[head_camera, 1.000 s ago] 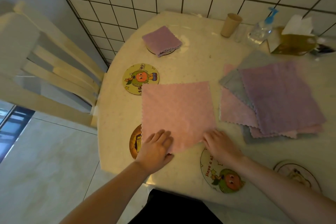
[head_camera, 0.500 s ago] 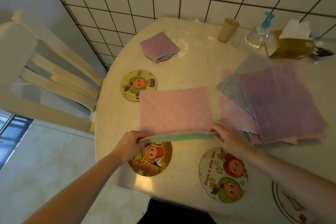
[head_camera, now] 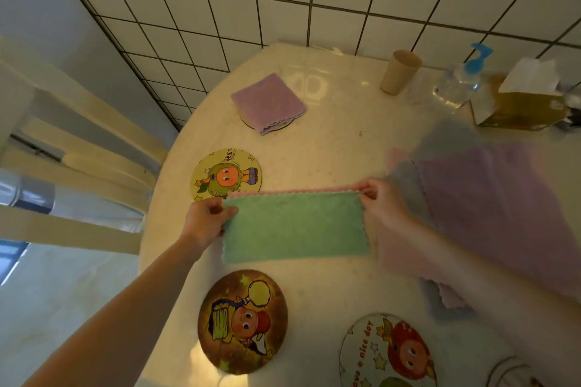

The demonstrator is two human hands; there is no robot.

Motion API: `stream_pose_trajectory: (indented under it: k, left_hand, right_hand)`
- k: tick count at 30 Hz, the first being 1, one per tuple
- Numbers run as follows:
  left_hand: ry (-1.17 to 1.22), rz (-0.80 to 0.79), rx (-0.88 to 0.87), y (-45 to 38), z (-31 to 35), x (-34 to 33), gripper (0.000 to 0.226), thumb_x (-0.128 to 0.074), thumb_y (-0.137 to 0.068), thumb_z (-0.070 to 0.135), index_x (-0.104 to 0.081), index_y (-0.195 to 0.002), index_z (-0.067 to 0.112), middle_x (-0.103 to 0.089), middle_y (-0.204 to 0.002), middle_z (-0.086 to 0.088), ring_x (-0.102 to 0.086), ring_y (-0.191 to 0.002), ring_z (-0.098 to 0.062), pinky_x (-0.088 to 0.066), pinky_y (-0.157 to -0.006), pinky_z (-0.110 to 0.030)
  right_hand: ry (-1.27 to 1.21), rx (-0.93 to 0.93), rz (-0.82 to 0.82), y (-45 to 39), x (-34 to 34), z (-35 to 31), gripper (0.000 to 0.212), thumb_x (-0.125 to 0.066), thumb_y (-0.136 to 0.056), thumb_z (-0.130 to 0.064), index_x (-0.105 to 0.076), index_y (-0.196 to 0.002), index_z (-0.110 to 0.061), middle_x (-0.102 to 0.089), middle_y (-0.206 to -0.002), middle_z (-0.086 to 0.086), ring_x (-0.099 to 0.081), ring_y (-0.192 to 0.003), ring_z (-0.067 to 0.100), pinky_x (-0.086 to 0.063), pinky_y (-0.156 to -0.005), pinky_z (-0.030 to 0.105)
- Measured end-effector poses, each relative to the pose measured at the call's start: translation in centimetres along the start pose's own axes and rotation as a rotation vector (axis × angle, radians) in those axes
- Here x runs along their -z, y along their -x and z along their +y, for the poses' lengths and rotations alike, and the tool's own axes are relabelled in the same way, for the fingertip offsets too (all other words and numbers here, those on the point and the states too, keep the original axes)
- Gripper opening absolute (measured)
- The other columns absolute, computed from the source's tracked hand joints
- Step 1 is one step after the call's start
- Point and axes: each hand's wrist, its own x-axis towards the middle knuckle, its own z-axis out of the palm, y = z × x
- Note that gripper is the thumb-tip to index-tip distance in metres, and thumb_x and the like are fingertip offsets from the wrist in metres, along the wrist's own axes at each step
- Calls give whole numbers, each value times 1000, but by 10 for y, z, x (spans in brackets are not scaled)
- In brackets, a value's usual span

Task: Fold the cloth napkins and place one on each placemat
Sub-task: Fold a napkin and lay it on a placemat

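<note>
A person at a round table (head_camera: 330, 148) folds a napkin (head_camera: 295, 226) in half, green side up over a pink edge. The left hand (head_camera: 206, 220) pinches its far left corner, the right hand (head_camera: 379, 201) its far right corner, fingers clamped on the cloth. The napkin lies between a yellow cartoon placemat (head_camera: 226, 174) and a brown one (head_camera: 242, 322). A folded purple napkin (head_camera: 267, 102) rests on another placemat by the tiled wall. A stack of unfolded cloths (head_camera: 490, 207) sits to the right, near a paper cup (head_camera: 400, 71) and a tissue box (head_camera: 522, 104).
</note>
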Motion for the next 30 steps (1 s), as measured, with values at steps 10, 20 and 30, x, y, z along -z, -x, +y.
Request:
stream_pose_trajectory:
  k: [10, 20, 30]
  left_hand:
    - [-99, 48, 12, -18, 5, -7, 14, -72, -84, 23, -67, -80, 11, -67, -81, -13, -62, -67, -24, -59, -63, -43]
    - [-282, 179, 14, -18, 14, -12, 15, -73, -81, 32, -67, -82, 19, -67, -80, -5, -65, -73, -28, -59, -68, -43]
    - [-918, -205, -1010, 81, -49, -60, 47, -35, -100, 44, -48, -138, 20, -42, -148, 2, -29, -141, -19, -27, -114, -38]
  right_hand:
    - [83, -98, -37, -33, -3, 11, 19, -70, -81, -11, -59, -71, -25, -63, -72, -7, -65, -76, 19, -56, -75, 43]
    - [20, -188, 36, -34, -6, 12, 16, -69, -82, -18, -57, -72, -15, -66, -72, 8, -67, -63, 26, -58, -64, 46]
    - [605, 626, -163, 93, -26, 6, 36, -61, -81, 0, -56, -116, -9, -51, -120, 4, -54, -106, 21, -51, -85, 32]
